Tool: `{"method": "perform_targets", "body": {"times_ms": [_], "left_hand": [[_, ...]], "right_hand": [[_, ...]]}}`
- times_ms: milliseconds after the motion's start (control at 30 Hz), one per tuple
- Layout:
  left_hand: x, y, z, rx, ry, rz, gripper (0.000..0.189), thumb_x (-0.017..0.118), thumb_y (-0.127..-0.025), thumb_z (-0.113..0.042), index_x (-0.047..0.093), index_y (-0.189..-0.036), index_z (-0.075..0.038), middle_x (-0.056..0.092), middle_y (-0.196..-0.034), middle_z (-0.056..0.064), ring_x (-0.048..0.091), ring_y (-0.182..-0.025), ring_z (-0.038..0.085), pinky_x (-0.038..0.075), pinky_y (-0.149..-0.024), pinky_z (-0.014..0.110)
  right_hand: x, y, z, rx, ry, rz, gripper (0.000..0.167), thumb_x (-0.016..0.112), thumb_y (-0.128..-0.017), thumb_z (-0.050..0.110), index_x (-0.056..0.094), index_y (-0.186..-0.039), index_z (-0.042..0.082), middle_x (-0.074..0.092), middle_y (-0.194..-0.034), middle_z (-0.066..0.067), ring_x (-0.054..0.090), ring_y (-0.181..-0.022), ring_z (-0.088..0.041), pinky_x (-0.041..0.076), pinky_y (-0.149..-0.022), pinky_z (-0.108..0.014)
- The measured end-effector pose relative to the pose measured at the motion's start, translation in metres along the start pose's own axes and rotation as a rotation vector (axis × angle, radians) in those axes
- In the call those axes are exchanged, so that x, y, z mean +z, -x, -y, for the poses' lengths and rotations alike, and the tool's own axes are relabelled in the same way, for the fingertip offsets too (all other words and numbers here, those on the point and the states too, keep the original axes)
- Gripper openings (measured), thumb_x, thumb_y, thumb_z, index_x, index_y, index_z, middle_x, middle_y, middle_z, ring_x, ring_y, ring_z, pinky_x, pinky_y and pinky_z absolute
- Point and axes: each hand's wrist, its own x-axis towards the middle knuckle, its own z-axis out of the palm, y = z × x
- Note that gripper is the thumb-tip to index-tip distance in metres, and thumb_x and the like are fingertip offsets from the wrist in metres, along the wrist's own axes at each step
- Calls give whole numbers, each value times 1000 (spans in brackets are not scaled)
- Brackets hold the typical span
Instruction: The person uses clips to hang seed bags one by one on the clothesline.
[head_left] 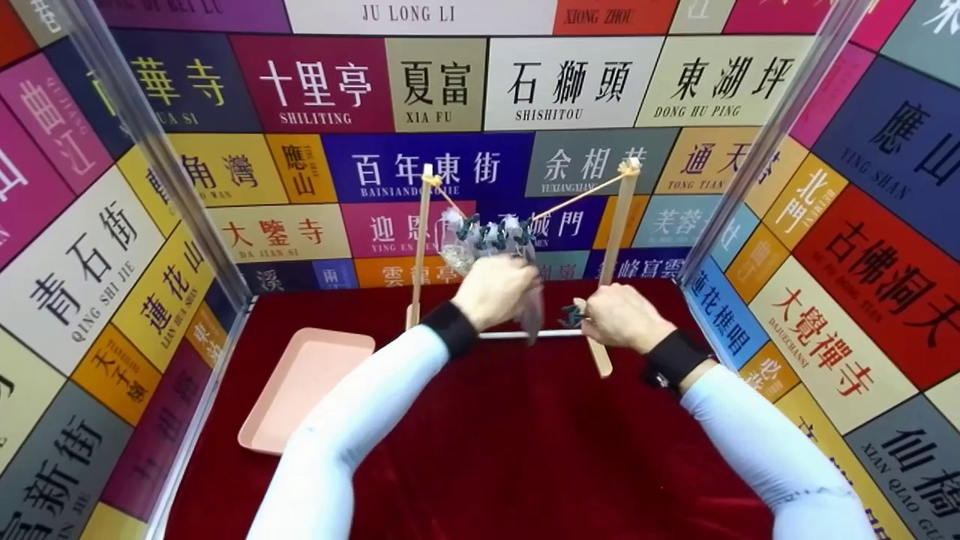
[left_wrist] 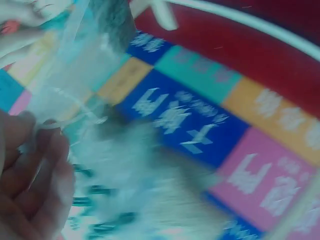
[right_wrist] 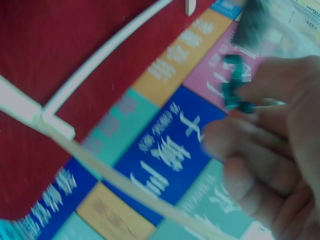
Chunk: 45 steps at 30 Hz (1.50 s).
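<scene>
In the head view, my left hand [head_left: 496, 291] is in front of a row of clear plastic bags [head_left: 456, 253] hung by dark green clips [head_left: 491, 235] on a cord [head_left: 576, 196]. A small clear bag [left_wrist: 75, 75] with something dark inside is pinched at its edge between my left thumb and fingers, as the left wrist view shows. My right hand [head_left: 626, 319], beside the right wooden post [head_left: 618, 232], pinches a dark green clip [right_wrist: 235, 87] between thumb and forefinger. Motion blurs the hanging bags in the left wrist view.
The cord runs between the right post and a left wooden post [head_left: 421, 247]. A white bar [head_left: 502, 335] crosses low between them. On the red cloth [head_left: 525, 450] at left lies a pink tray [head_left: 307, 382]. Printed panels [head_left: 435, 161] enclose the back and sides.
</scene>
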Motion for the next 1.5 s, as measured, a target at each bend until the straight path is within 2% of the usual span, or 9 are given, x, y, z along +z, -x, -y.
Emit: {"method": "perform_targets", "body": {"times_ms": [100, 200, 367, 500, 633, 867, 1067, 1267, 1500], "left_hand": [[-12, -31, -8, 54, -58, -82, 12, 78, -102, -21, 83, -111, -17, 85, -107, 3, 78, -96, 23, 67, -85, 37], [-15, -58, -5, 32, -29, -174, 12, 73, -103, -18, 83, -109, -15, 85, -108, 5, 77, -101, 26, 65, -90, 39], [-4, -83, 10, -213, 128, -231, 15, 70, -105, -18, 82, -110, -11, 83, -109, 9, 81, -104, 33, 66, -93, 46], [4, -86, 22, -387, 210, -177, 17, 69, -108, -21, 81, -111, -10, 82, -112, 12, 82, -105, 38, 68, -91, 52], [3, -86, 30, -448, 262, -161, 17, 69, -109, -23, 81, -112, -11, 83, -113, 12, 82, -108, 39, 68, -92, 51], [-2, -83, 28, -450, 271, -128, 20, 66, -108, -26, 82, -112, -15, 86, -112, 7, 83, -106, 34, 67, -91, 51], [-5, -83, 23, -456, 331, -108, 17, 71, -107, -28, 86, -111, -21, 88, -112, 1, 84, -107, 29, 67, -92, 50], [-7, -84, 21, -415, 353, -81, 17, 71, -108, -28, 87, -113, -26, 88, -110, -4, 84, -106, 26, 67, -93, 47], [-6, -79, 20, -400, 327, -97, 16, 71, -107, -28, 86, -109, -22, 88, -108, 2, 84, -103, 31, 66, -90, 51]], "right_hand": [[-20, -2, -11, 95, 44, 71, 25, 82, -90, 20, 70, -71, 8, 65, -67, -9, 59, -56, -28, 58, -54, -49], [-43, -11, -20, 155, 81, 67, 27, 82, -92, 20, 69, -74, 7, 64, -68, -10, 60, -58, -29, 59, -56, -49], [-71, -31, -22, 113, 123, -47, 28, 73, -91, 13, 61, -67, 6, 66, -66, -16, 64, -57, -37, 61, -56, -55], [-91, -47, -15, 77, 114, -93, 31, 67, -91, 10, 53, -63, 10, 62, -63, -13, 62, -54, -34, 61, -53, -53], [-118, -66, -11, 63, 138, -89, 39, 65, -98, 11, 47, -63, 13, 55, -61, -6, 56, -53, -27, 61, -52, -48], [-150, -98, -20, 102, 125, 18, 31, 77, -99, 24, 69, -78, 3, 76, -84, -19, 72, -77, -39, 65, -83, -60], [-152, -112, -28, 10, 96, 140, 22, 76, -92, 18, 80, -74, 7, 77, -80, -17, 66, -71, -34, 47, -60, -44], [-144, -115, -15, -81, 119, 163, 13, 71, -89, 2, 80, -79, 1, 77, -87, -23, 74, -79, -44, 66, -73, -57], [-132, -116, 7, -160, 299, 89, 6, 71, -89, -1, 73, -83, -1, 78, -87, -24, 76, -78, -47, 67, -72, -60]]}}
